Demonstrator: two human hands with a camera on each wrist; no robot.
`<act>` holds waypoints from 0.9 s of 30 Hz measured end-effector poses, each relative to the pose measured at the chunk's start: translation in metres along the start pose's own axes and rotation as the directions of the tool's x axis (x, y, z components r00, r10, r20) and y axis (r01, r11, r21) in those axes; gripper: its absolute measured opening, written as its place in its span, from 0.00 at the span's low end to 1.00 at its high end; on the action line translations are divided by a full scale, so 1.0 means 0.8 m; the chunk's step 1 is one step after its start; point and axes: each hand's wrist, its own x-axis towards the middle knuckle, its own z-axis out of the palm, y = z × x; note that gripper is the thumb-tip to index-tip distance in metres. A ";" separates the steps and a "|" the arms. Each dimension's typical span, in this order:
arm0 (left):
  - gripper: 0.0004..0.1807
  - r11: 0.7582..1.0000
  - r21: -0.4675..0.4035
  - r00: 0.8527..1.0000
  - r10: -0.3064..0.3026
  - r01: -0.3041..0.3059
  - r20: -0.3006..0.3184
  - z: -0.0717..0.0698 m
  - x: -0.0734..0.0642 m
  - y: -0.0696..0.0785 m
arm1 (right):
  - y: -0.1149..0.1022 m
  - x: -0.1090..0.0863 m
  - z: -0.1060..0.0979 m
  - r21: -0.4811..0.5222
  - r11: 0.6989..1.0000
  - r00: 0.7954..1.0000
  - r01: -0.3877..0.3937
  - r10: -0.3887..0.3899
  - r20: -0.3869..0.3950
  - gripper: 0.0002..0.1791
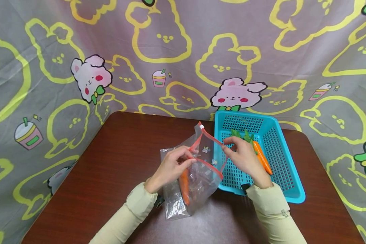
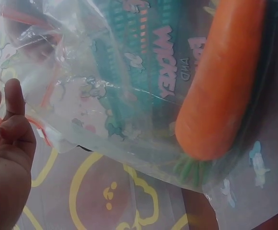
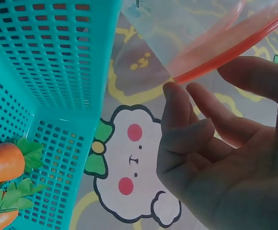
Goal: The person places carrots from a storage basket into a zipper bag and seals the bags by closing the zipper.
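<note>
A clear zip bag (image 1: 202, 183) with a red zip edge and a white slider stands open-mouthed over the table. My left hand (image 1: 174, 166) pinches the near-left part of its red edge. My right hand (image 1: 245, 157) holds the opposite edge with thumb and fingertips, in front of the basket. Inside the bag is an orange carrot (image 2: 220, 86) with a green top, and a long dark green thing (image 2: 268, 62) lies along it, mostly hidden. Two more carrots (image 1: 263, 159) with green leaves lie in the turquoise basket (image 1: 292, 176), right of the bag.
The basket has perforated walls and stands at the right rear of the dark brown wooden table (image 1: 109, 176). Behind and beside the table hangs a grey cloth (image 1: 177, 30) printed with rabbits and cups.
</note>
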 end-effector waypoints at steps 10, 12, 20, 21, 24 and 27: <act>0.05 1.000 -0.013 1.000 -0.028 0.029 0.009 -0.002 0.001 0.016 | 0.000 0.000 -0.001 0.010 1.000 0.999 -0.007 0.006 0.032 0.16; 0.05 1.000 -0.017 1.000 -0.023 0.023 0.012 -0.005 0.001 0.027 | 0.000 0.000 -0.001 0.002 1.000 0.999 -0.005 0.005 0.036 0.15; 0.04 1.000 -0.027 1.000 -0.005 0.005 0.021 -0.011 0.002 0.046 | 0.000 0.000 -0.004 -0.014 1.000 0.998 0.002 -0.001 0.068 0.14; 0.04 1.000 -0.029 1.000 -0.011 0.012 0.026 -0.011 0.002 0.046 | 0.000 0.000 -0.005 -0.017 1.000 0.997 0.004 -0.003 0.073 0.14; 0.04 0.999 -0.023 0.998 -0.037 0.038 0.042 -0.011 0.003 0.043 | 0.000 -0.001 -0.007 -0.025 1.000 0.996 0.009 -0.007 0.084 0.14; 0.05 0.997 -0.009 0.996 -0.070 0.071 0.057 -0.008 0.003 0.029 | 0.000 -0.001 -0.009 -0.033 0.999 0.995 0.010 -0.007 0.100 0.14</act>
